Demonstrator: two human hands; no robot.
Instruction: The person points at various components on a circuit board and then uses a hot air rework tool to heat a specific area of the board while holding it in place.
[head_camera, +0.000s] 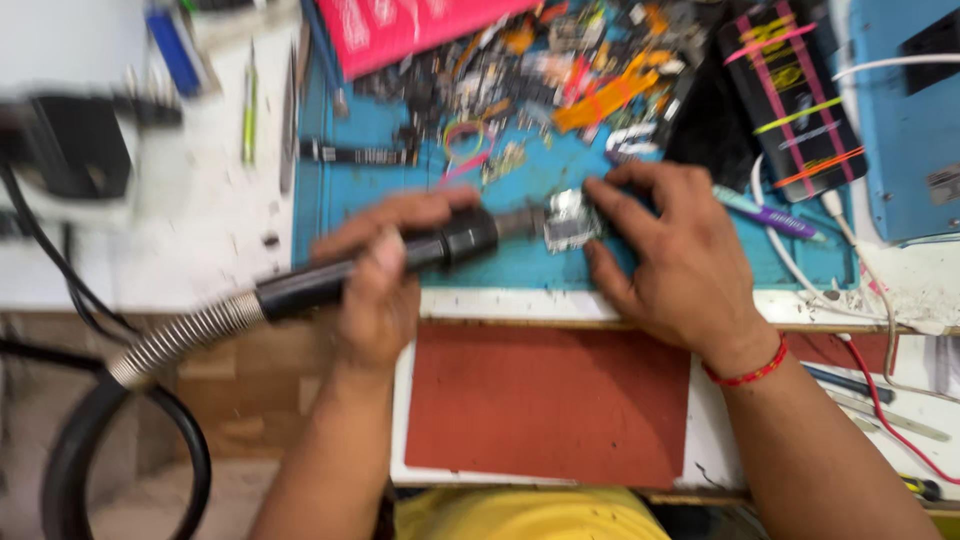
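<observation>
On the blue work mat (400, 190), your left hand (385, 270) is wrapped shut around the black hot-air wand with its coiled metal hose (400, 262). Its long axis runs left to right, nozzle pointing right at the small silvery circuit board (570, 222), almost touching it. Your right hand (675, 255) is the nearer one, its fingers pinning that board from the right side.

Cluttered white workbench (200, 230), blue mat (380, 125)
</observation>
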